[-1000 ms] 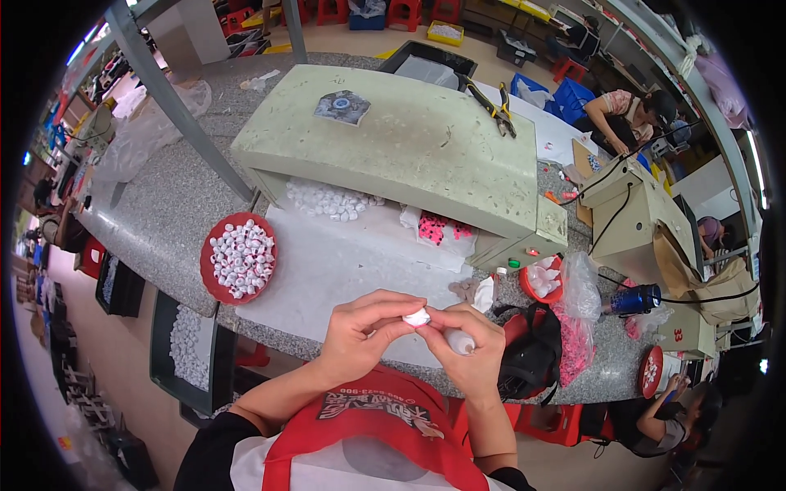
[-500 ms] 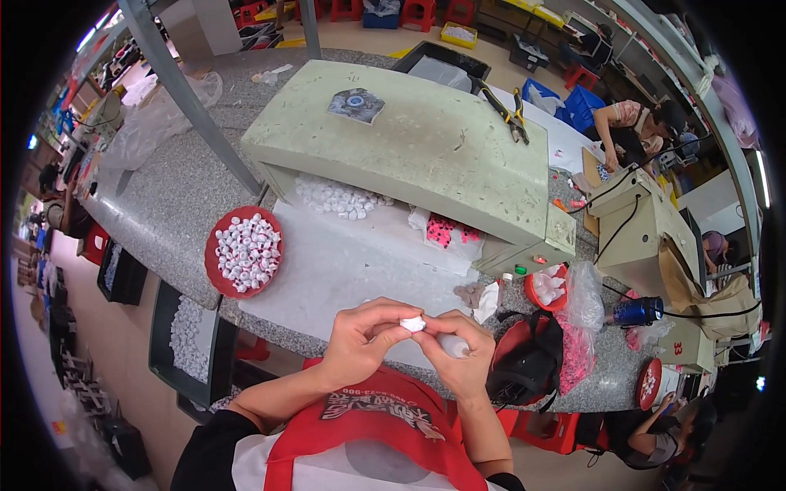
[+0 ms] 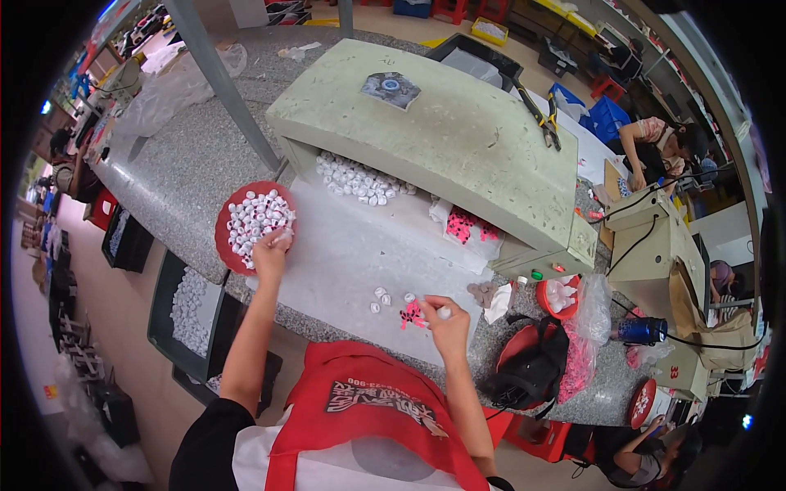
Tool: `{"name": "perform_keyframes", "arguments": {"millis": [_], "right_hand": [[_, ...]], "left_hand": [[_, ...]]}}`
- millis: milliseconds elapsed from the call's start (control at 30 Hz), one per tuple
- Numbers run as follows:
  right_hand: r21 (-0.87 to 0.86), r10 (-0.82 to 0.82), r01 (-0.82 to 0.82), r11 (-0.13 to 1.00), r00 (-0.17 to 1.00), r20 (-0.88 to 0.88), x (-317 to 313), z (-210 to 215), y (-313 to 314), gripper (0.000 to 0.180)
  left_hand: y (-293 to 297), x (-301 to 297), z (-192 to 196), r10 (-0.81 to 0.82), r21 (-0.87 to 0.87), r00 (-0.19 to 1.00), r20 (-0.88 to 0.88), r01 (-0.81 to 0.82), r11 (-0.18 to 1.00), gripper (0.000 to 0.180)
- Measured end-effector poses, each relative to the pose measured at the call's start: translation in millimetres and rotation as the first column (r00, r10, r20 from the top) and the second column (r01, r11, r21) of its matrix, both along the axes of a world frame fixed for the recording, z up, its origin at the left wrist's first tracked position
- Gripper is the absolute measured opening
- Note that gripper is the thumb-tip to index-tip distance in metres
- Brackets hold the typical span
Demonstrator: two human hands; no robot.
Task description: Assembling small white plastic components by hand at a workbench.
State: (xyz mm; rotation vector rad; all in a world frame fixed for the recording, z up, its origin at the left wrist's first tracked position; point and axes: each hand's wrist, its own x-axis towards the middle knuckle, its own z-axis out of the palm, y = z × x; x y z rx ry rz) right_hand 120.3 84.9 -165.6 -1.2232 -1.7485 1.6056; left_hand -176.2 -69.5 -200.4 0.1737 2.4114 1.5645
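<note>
My left hand [image 3: 270, 252] reaches into a red bowl [image 3: 223, 252] heaped with small rounded white pieces [image 3: 255, 217] that carry dark and pink marks. Its fingers are bent together over the pieces at the bowl's right side; whatever is between the fingertips is hidden. Close to the table's front edge, my right hand [image 3: 449, 327] is closed around a small white bottle [image 3: 444, 313], mostly covered by the palm. Its thumb and forefinger reach toward a little pile of pink and black bits [image 3: 412, 317]. Several loose white pieces [image 3: 381, 299] lie left of that pile.
A pale green metal housing [image 3: 434, 139] spans the table, with white pieces [image 3: 360, 178] and pink bits [image 3: 471, 227] beneath it. Pliers [image 3: 540, 119] lie on top. At right are a red cup [image 3: 559, 296], black bag [image 3: 532, 360] and dark blue can [image 3: 643, 331]. Co-workers sit farther off.
My hands have parted: the left moved from the white piece held in front of me to the red bowl. The right went lower right, keeping the bottle, and the pink bits came into view.
</note>
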Motion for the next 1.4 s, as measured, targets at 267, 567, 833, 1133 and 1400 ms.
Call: {"name": "perform_keyframes", "arguments": {"millis": [267,567,833,1133,1400], "right_hand": [[0.029,0.007,-0.007,1.0,1.0,0.02,0,19,10,0.026],[0.214,-0.08,0.098,0.972,0.993,-0.091,33,73,1,0.033],[0.128,-0.004,0.082,0.988,0.855,-0.519,15,170,-13,0.045],[0.406,-0.114,0.32,0.856,0.883,-0.456,35,175,-45,0.028],[0.704,0.192,0.122,0.699,0.917,-0.35,29,177,-31,0.025]], "left_hand": [[85,175,-61,-0.877,-0.597,0.387,-0.284,0.644,0.478,0.017],[117,129,89,-0.863,0.798,0.33,0.382,0.354,0.488,0.033],[55,142,213,-0.869,0.866,0.493,0.051,0.411,0.285,0.044],[53,158,200,-0.846,0.816,0.466,0.258,0.363,0.449,0.038],[51,168,198,-0.783,0.733,0.609,0.125,0.475,0.487,0.035]]}}
